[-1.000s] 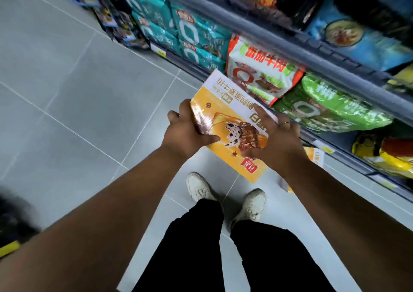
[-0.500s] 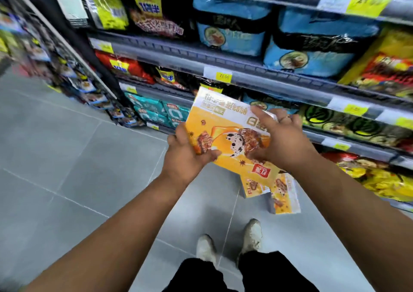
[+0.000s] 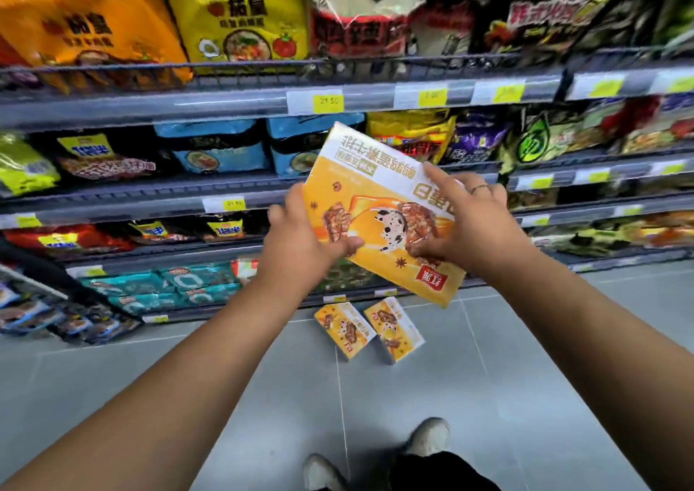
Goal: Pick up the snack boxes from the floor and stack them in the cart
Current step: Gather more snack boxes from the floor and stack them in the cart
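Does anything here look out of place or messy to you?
Yes. Two snack boxes lie on the floor just in front of the bottom shelf, set crookedly rather than shelved. The left hand and right hand hold a third, matching box tilted, its print upside down.

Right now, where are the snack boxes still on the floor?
Two snack boxes lie side by side on the grey floor at the foot of the bottom shelf, centre frame, directly below the box held in both hands.

Held box (image 3: 379,205) above two floor boxes (image 3: 370,331) (side by side) before shelves (image 3: 225,103).
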`<state>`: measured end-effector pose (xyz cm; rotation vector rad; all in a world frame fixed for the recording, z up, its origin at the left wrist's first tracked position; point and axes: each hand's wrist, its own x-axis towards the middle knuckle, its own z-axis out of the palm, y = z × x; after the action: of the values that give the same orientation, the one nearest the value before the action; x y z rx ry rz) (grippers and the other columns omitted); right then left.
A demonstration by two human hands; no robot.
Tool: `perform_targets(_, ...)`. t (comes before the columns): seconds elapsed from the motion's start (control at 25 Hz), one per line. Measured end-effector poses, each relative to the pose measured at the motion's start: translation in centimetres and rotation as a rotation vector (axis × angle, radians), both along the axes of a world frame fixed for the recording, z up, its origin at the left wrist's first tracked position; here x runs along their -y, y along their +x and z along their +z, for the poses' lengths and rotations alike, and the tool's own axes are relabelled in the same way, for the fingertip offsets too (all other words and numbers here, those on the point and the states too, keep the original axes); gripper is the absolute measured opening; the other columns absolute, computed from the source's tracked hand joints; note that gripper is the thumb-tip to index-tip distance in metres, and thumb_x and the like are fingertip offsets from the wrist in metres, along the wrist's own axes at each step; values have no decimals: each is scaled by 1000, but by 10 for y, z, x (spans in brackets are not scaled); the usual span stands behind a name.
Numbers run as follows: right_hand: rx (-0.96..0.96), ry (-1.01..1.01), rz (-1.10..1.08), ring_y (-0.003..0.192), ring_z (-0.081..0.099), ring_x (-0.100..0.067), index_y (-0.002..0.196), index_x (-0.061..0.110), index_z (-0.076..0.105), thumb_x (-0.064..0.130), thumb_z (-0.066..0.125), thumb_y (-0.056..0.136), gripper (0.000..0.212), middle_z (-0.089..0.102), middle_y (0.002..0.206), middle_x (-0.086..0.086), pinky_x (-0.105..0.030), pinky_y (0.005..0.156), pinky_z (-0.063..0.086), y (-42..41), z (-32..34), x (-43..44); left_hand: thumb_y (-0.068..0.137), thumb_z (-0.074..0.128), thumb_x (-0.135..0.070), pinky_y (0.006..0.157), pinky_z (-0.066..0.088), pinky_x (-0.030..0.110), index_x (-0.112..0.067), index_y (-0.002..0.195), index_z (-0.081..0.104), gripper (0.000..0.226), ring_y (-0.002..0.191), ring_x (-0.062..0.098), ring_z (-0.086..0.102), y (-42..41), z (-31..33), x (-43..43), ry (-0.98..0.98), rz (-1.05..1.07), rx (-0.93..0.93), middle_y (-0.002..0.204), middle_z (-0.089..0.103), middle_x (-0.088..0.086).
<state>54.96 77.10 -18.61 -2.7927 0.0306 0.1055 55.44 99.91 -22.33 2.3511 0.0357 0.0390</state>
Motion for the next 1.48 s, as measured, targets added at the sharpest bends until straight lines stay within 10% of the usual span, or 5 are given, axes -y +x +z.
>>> perform_targets(1.48,116,57,-1078,130,27,-27,146,53,14,57,84,56,114,32,147,2,-37,102,34,-119,55,819,65,79,-58,91,42,39,-19,148,19,109,121,35,48,92,78,947,117,-1099,91,136,40,15)
